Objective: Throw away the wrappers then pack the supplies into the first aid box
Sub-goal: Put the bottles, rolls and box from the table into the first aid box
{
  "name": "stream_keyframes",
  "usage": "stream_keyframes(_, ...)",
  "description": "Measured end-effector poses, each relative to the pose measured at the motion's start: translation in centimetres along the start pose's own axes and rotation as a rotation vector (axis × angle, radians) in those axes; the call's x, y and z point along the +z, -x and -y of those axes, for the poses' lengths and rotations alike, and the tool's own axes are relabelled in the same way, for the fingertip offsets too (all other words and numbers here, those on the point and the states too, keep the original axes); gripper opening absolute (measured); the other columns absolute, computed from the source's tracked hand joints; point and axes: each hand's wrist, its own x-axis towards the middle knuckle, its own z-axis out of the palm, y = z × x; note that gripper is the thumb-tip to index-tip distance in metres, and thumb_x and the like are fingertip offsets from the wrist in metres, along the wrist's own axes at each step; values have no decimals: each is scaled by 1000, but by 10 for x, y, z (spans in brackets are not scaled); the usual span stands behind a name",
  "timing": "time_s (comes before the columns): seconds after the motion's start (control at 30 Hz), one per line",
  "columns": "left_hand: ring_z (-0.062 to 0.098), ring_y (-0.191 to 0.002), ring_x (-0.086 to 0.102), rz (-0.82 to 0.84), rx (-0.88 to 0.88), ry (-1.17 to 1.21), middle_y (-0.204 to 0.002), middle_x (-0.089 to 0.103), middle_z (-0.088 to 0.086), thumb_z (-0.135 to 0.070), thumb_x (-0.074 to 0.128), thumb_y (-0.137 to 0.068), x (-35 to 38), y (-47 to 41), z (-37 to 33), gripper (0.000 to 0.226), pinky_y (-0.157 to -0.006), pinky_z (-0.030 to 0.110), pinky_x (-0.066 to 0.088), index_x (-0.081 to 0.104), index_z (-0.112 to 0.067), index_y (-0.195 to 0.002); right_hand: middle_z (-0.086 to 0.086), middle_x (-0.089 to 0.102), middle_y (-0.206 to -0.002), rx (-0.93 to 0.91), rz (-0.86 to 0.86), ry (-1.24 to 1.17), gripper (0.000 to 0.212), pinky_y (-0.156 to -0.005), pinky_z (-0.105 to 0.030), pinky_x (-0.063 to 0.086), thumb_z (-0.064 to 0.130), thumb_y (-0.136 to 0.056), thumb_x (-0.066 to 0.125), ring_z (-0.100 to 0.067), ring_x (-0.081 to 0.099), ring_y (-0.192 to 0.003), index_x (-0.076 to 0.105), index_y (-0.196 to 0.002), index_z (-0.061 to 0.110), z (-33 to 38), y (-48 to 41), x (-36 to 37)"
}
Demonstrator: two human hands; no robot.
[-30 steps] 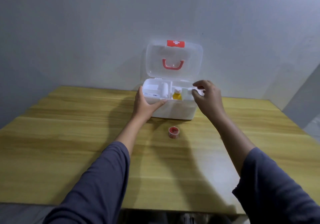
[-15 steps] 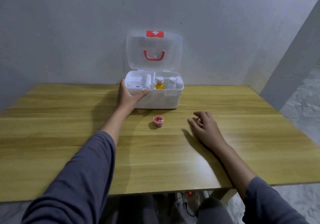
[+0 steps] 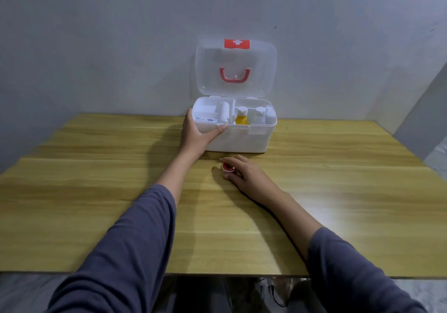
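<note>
The white first aid box (image 3: 244, 141) stands at the table's far side, its clear lid (image 3: 235, 67) raised with a red cross label and red handle. Inside I see a white roll (image 3: 224, 115), a yellow bottle (image 3: 241, 117), a white bottle (image 3: 260, 116) and flat white packets. My left hand (image 3: 197, 136) grips the box's front left corner, thumb on the rim. My right hand (image 3: 244, 174) rests on the table just in front of the box, its fingers closed around a small red tape roll (image 3: 227, 167).
The wooden table (image 3: 96, 191) runs to a grey wall behind the box. Its near edge is at the bottom of the view, with cables on the floor below. The right edge drops off to a pale floor.
My right hand left the box, dropped to the table on the right, then slid left onto the red tape roll and closed on it. My left hand stayed on the box.
</note>
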Motion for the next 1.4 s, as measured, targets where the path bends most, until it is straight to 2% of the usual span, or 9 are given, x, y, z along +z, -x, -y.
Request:
stream_keyframes(0.2, 19, -133, 43, 19, -9, 0, -144, 46, 1, -65, 77, -51, -2, 4, -3, 114, -109, 42, 41, 32, -18, -145, -4, 59, -110, -47, -131, -96, 34, -80, -3, 36, 10, -87, 60, -12, 55, -96, 57, -121, 11, 4, -1, -13)
stream_keyframes(0.33, 20, -125, 51, 29, 8, 12, -135, 52, 3, -64, 78, -51, -3, 4, -3, 105, -103, 44, 46, 38, -21, -138, 0, 57, -101, -93, -330, -200, 35, -76, -2, 39, 6, -86, 62, 5, 52, -86, 58, -120, 7, 27, -30, -49)
stream_keyframes(0.4, 19, -119, 55, 35, 11, 51, -129, 55, 1, -58, 82, -53, -4, 4, -4, 99, -97, 42, 51, 41, -23, -135, 0, 56, -101, -75, -378, -216, 35, -76, 0, 39, 7, -86, 61, 0, 52, -89, 57, -121, 8, 39, -53, -67)
stream_keyframes(0.53, 15, -116, 55, 19, 35, 70, -128, 55, 0, -56, 80, -48, -1, 3, -7, 103, -89, 27, 49, 43, -18, -136, -5, 61, -112, 38, -269, -100, 37, -83, -10, 40, 15, -87, 61, -17, 57, -102, 56, -123, 12, 46, -106, -75)
stream_keyframes(0.8, 7, -108, 58, -27, 48, 67, -118, 57, -7, -43, 86, -58, 3, 0, -2, 95, -95, 32, 51, 42, -19, -139, -18, 63, -117, 162, 39, 149, 33, -87, -29, 42, 11, -86, 59, -30, 57, -109, 58, -118, 3, 29, -187, -33)
stream_keyframes(0.93, 13, -122, 53, -20, 76, 44, -134, 51, 0, -55, 82, -58, 2, 2, 4, 103, -102, 37, 49, 34, -25, -145, -20, 60, -119, 202, 65, 233, 34, -84, -30, 42, 14, -88, 53, -33, 56, -107, 55, -120, 3, 22, -197, -23)
stream_keyframes(1.1, 11, -124, 46, -11, 78, 9, -137, 45, 1, -41, 84, -67, 0, 2, 2, 98, -96, 23, 40, 32, -20, -147, -18, 55, -127, 237, 132, 264, 47, -83, -30, 39, 25, -88, 55, -32, 52, -113, 44, -130, 6, 25, -195, -35)
stream_keyframes(1.27, 12, -120, 46, 2, 60, 12, -130, 46, -1, -41, 83, -69, -3, 3, 2, 86, -96, 27, 42, 38, -21, -141, -15, 61, -122, 193, 190, 407, 39, -91, -34, 45, 27, -87, 60, -30, 56, -110, 58, -118, 4, 34, -188, -54)
stream_keyframes(1.4, 10, -118, 45, 3, 32, 19, -131, 46, -1, -41, 83, -68, -1, 3, 0, 89, -93, 24, 39, 37, -21, -141, -15, 67, -110, 147, 140, 408, 27, -82, -33, 48, 19, -84, 63, -28, 60, -99, 66, -106, 2, 34, -184, -55)
